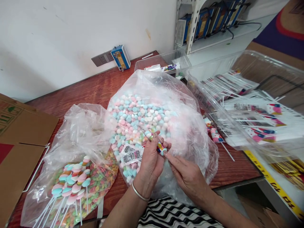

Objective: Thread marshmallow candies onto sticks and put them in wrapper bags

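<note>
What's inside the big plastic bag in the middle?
Inside the big plastic bag are many small rounded sweets, mostly pink, pale blue and white. The left hand and printed wrapper cover some; any deeper down are hidden.

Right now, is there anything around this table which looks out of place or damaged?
Two small oddities. The white wall has a brownish patch, perhaps a stain or chipped paint. One blue box-shaped device stands on the reddish-brown wooden table, apart from similar blue devices on the white metal shelf.
</note>
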Available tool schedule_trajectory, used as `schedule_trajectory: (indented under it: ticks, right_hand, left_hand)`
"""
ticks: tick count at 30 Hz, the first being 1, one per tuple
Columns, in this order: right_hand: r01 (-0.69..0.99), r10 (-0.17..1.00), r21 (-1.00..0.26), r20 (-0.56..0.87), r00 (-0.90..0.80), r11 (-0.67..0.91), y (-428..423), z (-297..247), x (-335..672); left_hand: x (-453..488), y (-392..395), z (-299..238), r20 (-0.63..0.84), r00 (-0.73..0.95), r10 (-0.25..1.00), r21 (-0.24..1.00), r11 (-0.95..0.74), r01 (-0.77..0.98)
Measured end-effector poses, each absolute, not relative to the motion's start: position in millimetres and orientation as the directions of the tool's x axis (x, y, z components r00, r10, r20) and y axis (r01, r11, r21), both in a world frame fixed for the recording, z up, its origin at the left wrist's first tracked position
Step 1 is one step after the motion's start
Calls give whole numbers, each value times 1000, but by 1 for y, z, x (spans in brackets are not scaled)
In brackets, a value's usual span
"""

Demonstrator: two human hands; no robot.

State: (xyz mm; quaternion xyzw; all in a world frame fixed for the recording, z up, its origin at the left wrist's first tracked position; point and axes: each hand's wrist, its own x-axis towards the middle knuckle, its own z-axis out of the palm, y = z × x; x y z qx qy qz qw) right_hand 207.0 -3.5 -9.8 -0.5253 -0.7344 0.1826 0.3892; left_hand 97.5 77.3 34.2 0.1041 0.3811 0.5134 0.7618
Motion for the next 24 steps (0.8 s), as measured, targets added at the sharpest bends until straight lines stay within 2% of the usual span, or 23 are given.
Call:
schedule_trajectory:
  ticks: [4,7,9,11,13,15,17,19,20,22,24]
  right_hand:
    - [590,932,-727,330,-148,351,-2,-12,204]
    - [447,954,-844,283,-99,297,-1,-12,203]
    - [235,983,-954,179,-48,185,1,-11,201]
    - [-96,999,-995,17,-27,15,3,-9,199]
    - [-394,988,-906,-139,-69,-155,4,-6,196]
    - [-499,969,-830,-217,-121,-248,5,-4,195]
    - [-381,972,-894,-216,-97,-236,4,-3,196]
    - [-103,994,-989,-105,21,-103,1,-3,199]
    - [58,998,-998,-9,68,-13,0,-3,201]
    - [312,977,-935,203,71,172,-3,-4,205]
    - [443,943,-845,332,-9,301,-4,-5,207]
  left_hand:
    - [100,72,37,-484,172,858,575,460,-677]
    - [101,70,40,-476,161,865,581,446,-680]
    - [99,71,41,-457,219,862,556,469,-686]
    - [97,75,40,-409,304,860,527,495,-691]
    - [96,79,37,-360,346,867,504,493,-709]
    - [96,81,34,-340,316,886,498,455,-738]
    - [98,82,32,-356,270,895,510,428,-746]
    - [100,83,31,-389,236,890,527,425,-736]
    - [100,83,31,-410,232,882,527,437,-729]
    - [101,83,32,-442,241,864,512,464,-723]
    - [100,82,34,-457,245,855,499,475,-725]
